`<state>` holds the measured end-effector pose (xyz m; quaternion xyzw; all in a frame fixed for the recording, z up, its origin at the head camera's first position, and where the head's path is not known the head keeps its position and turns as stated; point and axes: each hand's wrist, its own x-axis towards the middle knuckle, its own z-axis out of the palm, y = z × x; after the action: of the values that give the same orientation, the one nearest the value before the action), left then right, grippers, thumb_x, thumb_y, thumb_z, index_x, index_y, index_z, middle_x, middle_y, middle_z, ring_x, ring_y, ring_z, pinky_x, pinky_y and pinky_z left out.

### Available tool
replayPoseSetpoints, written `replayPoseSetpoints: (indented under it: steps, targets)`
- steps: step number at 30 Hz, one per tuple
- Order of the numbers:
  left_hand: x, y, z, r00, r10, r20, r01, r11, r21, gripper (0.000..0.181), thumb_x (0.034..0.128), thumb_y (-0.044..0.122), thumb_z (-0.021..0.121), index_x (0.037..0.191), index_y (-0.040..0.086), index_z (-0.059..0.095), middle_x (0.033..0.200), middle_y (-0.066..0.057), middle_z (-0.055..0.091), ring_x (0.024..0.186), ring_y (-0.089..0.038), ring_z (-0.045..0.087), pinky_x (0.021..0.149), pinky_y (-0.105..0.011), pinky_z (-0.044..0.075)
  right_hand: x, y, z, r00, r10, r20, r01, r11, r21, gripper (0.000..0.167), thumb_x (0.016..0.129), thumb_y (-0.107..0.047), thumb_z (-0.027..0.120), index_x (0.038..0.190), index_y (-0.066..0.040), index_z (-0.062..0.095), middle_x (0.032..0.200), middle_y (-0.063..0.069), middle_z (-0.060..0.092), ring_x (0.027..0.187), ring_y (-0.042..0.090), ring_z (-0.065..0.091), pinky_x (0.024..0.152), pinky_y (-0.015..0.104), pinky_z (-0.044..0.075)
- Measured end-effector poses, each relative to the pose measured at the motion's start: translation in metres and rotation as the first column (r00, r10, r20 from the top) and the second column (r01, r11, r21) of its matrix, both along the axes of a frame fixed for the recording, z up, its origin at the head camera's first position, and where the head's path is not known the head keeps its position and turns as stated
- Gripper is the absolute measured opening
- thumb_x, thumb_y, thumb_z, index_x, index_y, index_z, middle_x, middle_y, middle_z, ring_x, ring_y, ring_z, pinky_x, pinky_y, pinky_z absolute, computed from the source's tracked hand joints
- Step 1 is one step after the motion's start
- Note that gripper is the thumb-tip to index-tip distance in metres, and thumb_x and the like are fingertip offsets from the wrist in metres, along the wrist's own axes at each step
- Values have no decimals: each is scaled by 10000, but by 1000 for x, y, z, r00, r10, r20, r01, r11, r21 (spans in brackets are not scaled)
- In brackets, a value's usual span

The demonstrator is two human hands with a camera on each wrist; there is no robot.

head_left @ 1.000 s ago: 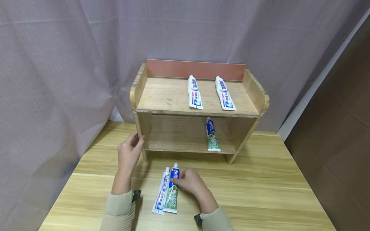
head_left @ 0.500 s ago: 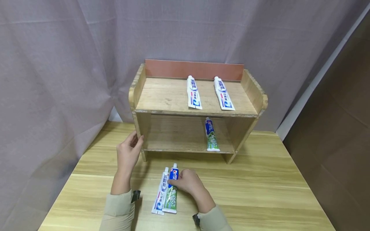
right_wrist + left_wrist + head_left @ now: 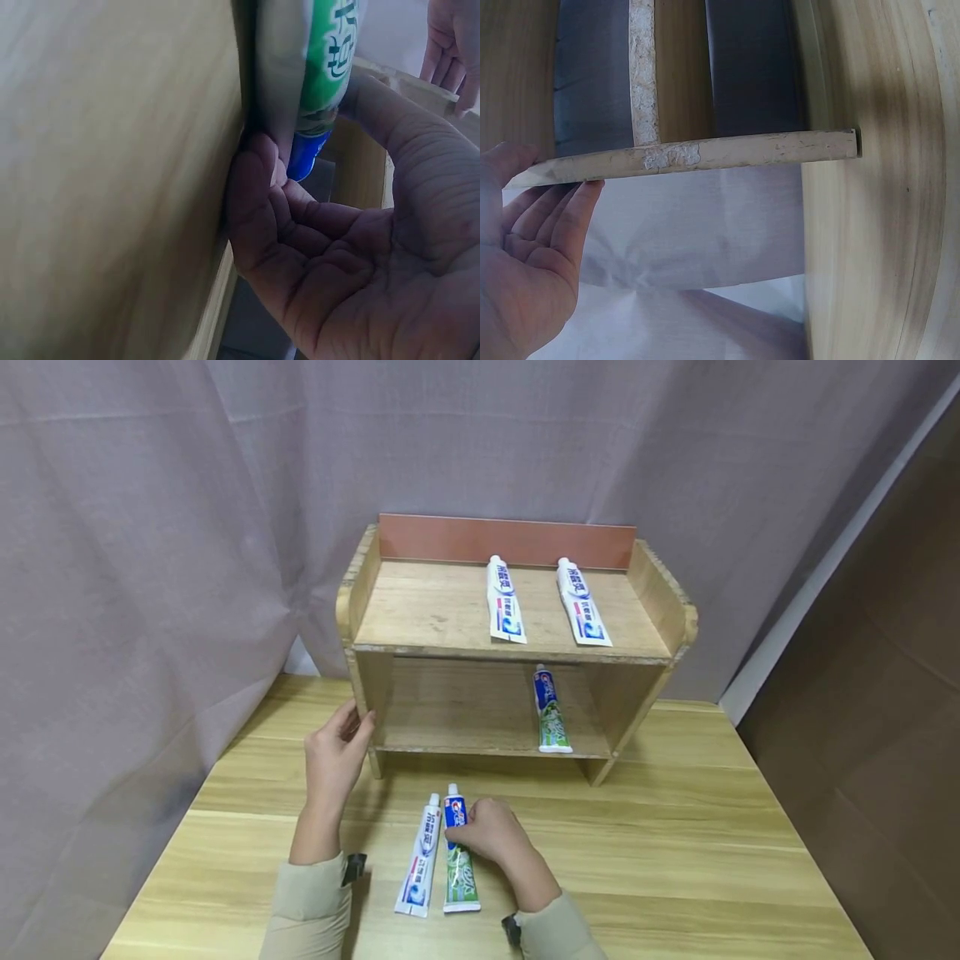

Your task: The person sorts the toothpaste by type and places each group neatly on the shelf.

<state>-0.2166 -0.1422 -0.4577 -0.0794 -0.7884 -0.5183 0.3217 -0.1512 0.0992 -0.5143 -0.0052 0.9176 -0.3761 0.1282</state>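
Observation:
The right hand pinches a blue and green toothpaste tube on the table, thumb across its upper half; in the right wrist view the fingers curl against the edge of that tube. A white tube lies just left of it, a narrow gap between them. The left hand grips the left side panel of the wooden shelf. In the left wrist view this hand has its thumb on one face of the panel and its fingers on the other.
Two white tubes lie on the upper shelf board, before a reddish strip. Another blue and green tube is on the lower board, toward the right. Grey cloth hangs behind the wooden table.
The blue and green tube under the right hand has shifted right at its lower end, away from the white tube it overlapped. The left hand stays at the shelf panel.

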Motion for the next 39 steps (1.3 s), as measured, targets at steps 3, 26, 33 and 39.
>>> replayPoseSetpoints:
  steps: [3, 26, 33, 39]
  targets:
    - [0, 0, 0, 1000, 3, -8, -3, 1000, -2, 278, 938, 98, 710, 1208, 35, 712, 1091, -155, 735, 947, -305, 741, 793, -171, 585, -1, 2, 0, 1000, 4, 4, -4, 1000, -4, 436, 757, -315, 814, 560, -171, 453, 513, -61, 429, 450, 91, 370, 395, 197, 287]
    - [0, 0, 1, 1000, 13, 17, -13, 1000, -4, 284, 942, 124, 711, 1218, 55, 713, 1089, -153, 736, 961, -288, 740, 793, -194, 594, 1, 16, 2, 999, 37, 12, -36, 994, -102, 433, 819, -322, 801, 581, -166, 474, 518, -71, 426, 462, 86, 373, 423, 189, 319]
    - [0, 0, 1, 1000, 2, 7, -2, 1000, -3, 288, 947, 124, 707, 1227, 57, 708, 1096, -155, 734, 967, -292, 738, 800, -191, 591, -1, 18, 2, 997, 71, 9, -69, 990, -119, 444, 826, -318, 801, 568, -170, 472, 509, -76, 423, 456, 83, 370, 422, 187, 306]
    - [0, -1, 0, 1000, -3, -3, 3, 1000, -1, 284, 941, 109, 710, 1218, 49, 711, 1095, -152, 735, 961, -294, 739, 800, -183, 587, 0, 18, 3, 997, 78, 16, -75, 988, -135, 439, 825, -308, 803, 569, -168, 474, 510, -74, 422, 457, 86, 369, 423, 186, 300]
